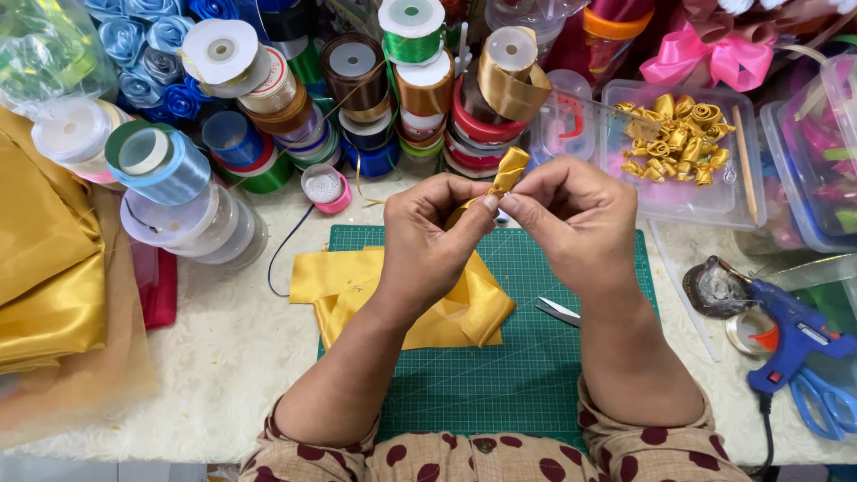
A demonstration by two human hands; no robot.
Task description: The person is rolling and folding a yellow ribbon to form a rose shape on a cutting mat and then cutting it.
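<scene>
Spools (pixel 361 89) of coloured ribbon stood behind the green cutting mat (pixel 500 375), while left hand (pixel 428 236) and right hand (pixel 576 219) both pinched 1 folded gold ribbon piece (pixel 509 171) between closed fingertips above the mat.

Folded gold ribbon (pixel 509 171) stands upright, pinched above the mat.

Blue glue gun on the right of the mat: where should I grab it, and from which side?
Take the glue gun by its handle, the thick blue part slanting down toward the near edge of the table. It lies flat on its side with the nozzle pointing left at the tape roll, so come from above and from the right, probably clear of the nozzle and the cord below.
</scene>
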